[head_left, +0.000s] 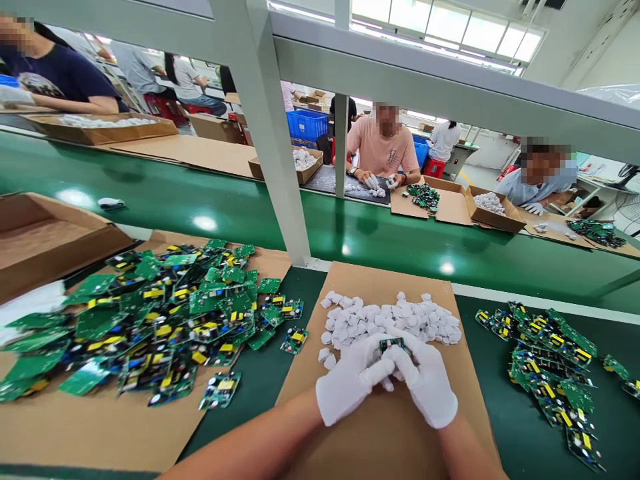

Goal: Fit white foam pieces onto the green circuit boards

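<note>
Between my two white-gloved hands is a small green circuit board (391,344), its upper edge showing above the fingertips. My left hand (353,373) grips it from the left, and my right hand (425,373) closes on it from the right. Most of the board is covered by the gloves. Just beyond the fingers lies a heap of small white plastic pieces (380,317), spread on a cardboard sheet (345,277). Whether a white piece is also in my fingers cannot be made out.
A large pile of circuit boards (170,313) lies to the left, a smaller pile (550,367) to the right. Ahead runs a green conveyor belt (400,243) under a grey metal frame (270,127). An open carton (50,240) stands far left. Co-workers (385,147) sit across the belt.
</note>
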`<state>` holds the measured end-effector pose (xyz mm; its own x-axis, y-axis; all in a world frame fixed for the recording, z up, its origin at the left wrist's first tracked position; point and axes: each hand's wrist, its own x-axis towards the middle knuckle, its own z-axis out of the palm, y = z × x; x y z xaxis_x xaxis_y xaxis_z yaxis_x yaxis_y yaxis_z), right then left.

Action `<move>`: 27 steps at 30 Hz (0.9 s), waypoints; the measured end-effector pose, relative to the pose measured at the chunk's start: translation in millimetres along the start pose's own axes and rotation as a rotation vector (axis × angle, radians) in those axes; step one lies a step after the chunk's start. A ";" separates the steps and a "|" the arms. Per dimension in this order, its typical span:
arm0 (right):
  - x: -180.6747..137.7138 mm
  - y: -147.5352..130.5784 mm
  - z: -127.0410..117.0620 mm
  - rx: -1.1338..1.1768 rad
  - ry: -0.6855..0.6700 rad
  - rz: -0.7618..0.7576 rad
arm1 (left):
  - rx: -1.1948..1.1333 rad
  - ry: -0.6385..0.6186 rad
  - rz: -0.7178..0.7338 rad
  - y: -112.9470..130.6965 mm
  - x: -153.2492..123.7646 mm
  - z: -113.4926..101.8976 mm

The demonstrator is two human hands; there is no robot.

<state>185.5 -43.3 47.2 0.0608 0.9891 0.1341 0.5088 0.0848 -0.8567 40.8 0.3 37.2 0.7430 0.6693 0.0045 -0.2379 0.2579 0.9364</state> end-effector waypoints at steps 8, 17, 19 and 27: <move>2.3 4.6 -2.8 0.068 -0.064 -0.015 | -0.205 -0.054 -0.123 3.1 1.5 -3.3; -5.2 12.2 0.4 0.058 0.007 -0.032 | -0.421 -0.045 -0.234 -1.1 1.4 -6.8; -6.3 13.0 -0.3 -0.049 0.024 -0.049 | -0.471 -0.048 -0.242 -2.9 -0.1 -5.6; -9.4 12.3 -2.3 -0.366 0.019 -0.187 | -0.476 -0.049 -0.267 -11.5 -2.9 -7.6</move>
<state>193.1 -51.8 36.5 -0.0481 0.9579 0.2829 0.7842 0.2116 -0.5833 36.7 0.6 23.7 0.8421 0.5068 -0.1842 -0.2856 0.7090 0.6448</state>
